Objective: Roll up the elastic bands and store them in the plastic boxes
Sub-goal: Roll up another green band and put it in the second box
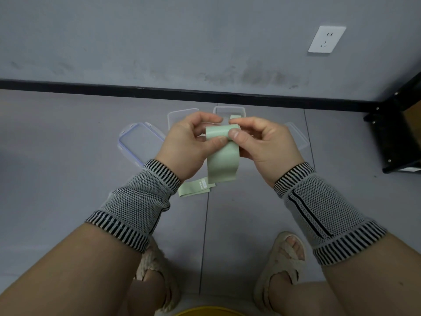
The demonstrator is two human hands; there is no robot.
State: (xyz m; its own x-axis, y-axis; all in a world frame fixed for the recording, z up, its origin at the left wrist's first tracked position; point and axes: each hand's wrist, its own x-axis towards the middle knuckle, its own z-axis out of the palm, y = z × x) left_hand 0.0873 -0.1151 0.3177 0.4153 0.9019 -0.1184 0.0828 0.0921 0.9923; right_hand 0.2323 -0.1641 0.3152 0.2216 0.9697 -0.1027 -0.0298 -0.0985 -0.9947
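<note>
A pale green elastic band (223,163) hangs between my hands, its top end wound into a small roll. My left hand (191,144) pinches the roll's left side between thumb and fingers. My right hand (262,140) pinches its right side, thumb in front and forefinger on top. The band's loose end with a printed label trails on the floor below my left wrist. On the floor behind my hands lie clear plastic boxes (230,110) and lids (139,142), partly hidden.
A grey wall with a black skirting board (114,88) runs across the back, with a white socket (327,39) on it. A black metal frame (396,133) stands at the right. My sandalled feet (282,265) are on the grey floor; a yellow rim shows at the bottom edge.
</note>
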